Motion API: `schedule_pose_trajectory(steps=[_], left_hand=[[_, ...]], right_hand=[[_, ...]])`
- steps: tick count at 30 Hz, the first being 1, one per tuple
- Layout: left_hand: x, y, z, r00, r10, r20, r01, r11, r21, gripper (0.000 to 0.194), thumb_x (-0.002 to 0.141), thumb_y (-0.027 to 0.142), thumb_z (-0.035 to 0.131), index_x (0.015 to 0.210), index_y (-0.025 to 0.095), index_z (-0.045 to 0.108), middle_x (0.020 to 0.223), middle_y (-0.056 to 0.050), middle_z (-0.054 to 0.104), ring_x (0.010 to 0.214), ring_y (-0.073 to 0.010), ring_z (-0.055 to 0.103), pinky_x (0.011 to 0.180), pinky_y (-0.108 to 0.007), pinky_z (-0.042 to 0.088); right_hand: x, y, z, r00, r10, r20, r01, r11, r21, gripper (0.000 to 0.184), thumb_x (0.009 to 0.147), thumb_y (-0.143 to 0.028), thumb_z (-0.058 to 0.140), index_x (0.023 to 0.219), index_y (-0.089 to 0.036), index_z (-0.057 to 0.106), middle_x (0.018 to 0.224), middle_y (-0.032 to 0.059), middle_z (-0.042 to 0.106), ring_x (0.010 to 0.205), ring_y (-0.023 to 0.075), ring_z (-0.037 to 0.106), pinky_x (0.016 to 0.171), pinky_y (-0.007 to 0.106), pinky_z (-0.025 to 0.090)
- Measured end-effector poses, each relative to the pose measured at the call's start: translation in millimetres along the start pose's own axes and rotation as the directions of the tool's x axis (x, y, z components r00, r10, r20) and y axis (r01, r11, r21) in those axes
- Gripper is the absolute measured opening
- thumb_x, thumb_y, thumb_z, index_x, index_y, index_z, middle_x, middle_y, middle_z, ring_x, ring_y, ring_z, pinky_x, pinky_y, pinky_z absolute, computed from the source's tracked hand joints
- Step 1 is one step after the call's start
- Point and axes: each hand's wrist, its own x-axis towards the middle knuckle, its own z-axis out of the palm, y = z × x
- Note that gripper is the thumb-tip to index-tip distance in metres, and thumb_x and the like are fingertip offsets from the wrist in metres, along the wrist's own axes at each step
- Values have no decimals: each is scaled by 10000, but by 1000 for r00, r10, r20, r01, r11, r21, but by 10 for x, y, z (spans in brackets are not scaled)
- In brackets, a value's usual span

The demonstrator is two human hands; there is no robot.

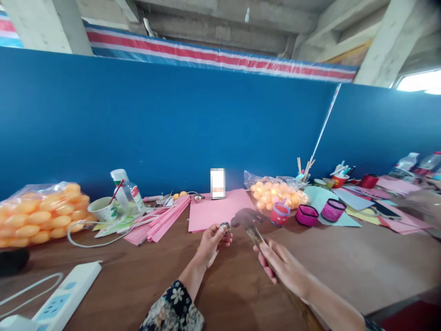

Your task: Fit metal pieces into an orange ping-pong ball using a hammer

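My left hand (211, 244) pinches a small, round, shiny metal piece (225, 228) between thumb and fingers, above the brown table. Its exact kind is too small to make out. My right hand (277, 261) is wrapped round the handle of a claw hammer (253, 232). The hammer's head, slightly blurred, is tilted towards the metal piece and sits just right of it, with a small gap apparent between them. Behind both hands lie pink paper sheets (220, 211). Another shiny round metal piece (197, 197) rests at the back of the table.
Bags of orange balls (41, 216) stand at left and right of centre. A bottle (127, 193), a cup (103, 209) and a power strip (67, 296) are on the left. Small purple and red baskets (306, 215) sit right. A blurred hand of another person (427, 202) shows far right.
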Motion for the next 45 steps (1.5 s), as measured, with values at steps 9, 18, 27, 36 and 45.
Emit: schedule_pose_trajectory(steps=[9,18,27,36,45], left_hand=[[36,-17,-13,997,-59,-46,55,994,-93,319,706,417,596,812,118,558,651,-64,657,517,-89,595,474,-163,469],[15,12,-11,996,-65,-54,58,991,-121,313,709,418,592,779,114,566,653,-69,660,524,-97,606,479,-169,485],[42,-12,-25,994,-81,-70,69,985,-160,336,736,429,554,787,98,582,659,-78,658,519,-91,601,477,-166,489],[38,7,-17,993,-85,-77,72,985,-159,317,755,405,541,791,94,585,678,-88,660,527,-94,607,476,-164,497],[26,21,-11,998,-46,-44,39,989,-144,265,709,337,620,861,125,574,830,-86,667,637,-109,635,551,-173,513]], right_hand=[[-148,305,-416,973,-187,-138,57,770,-636,256,818,-453,395,808,-212,480,734,21,591,692,178,568,599,257,397],[-300,860,-877,971,-176,-162,-27,594,-804,233,813,-440,392,913,-272,519,823,9,655,760,205,629,616,268,439],[-351,1197,-1364,963,-186,-193,-70,521,-851,301,808,-475,393,969,-274,548,932,28,656,813,208,627,673,284,475],[-250,1299,-1842,947,-276,-166,-38,417,-908,359,800,-474,402,977,-224,589,974,80,604,877,224,578,787,343,440],[-29,1091,-2015,942,-294,-161,-15,445,-896,392,774,-441,451,1059,-196,562,1076,98,583,1000,258,518,859,383,384]])
